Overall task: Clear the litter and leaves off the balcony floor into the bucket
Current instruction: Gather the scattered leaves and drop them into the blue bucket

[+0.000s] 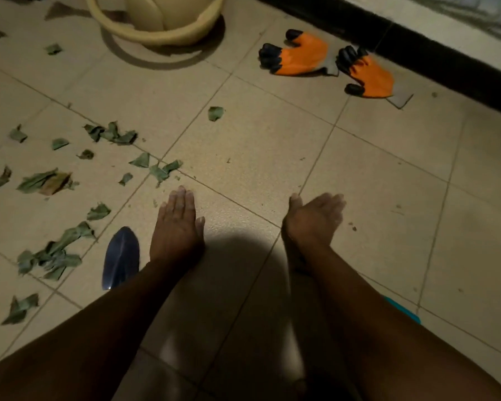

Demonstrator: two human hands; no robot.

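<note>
A cream bucket [168, 27] stands on the tiled floor at the top centre. Torn green leaves [112, 134] lie scattered over the left half of the floor, with a bigger clump [54, 253] near the lower left and a single piece [215, 113] in the middle. My left hand [177, 224] hovers palm down with fingers together and holds nothing. My right hand [313, 218] is beside it, palm turned up and cupped, also with nothing in it. Both hands are over bare tiles to the right of the leaves.
A pair of orange gloves with black fingertips [301, 55] lies near the dark wall base [417, 44] at the top right. A dark blue scoop-like object [120, 257] rests on the floor by my left forearm. A turquoise edge [402, 311] peeks out beside my right arm.
</note>
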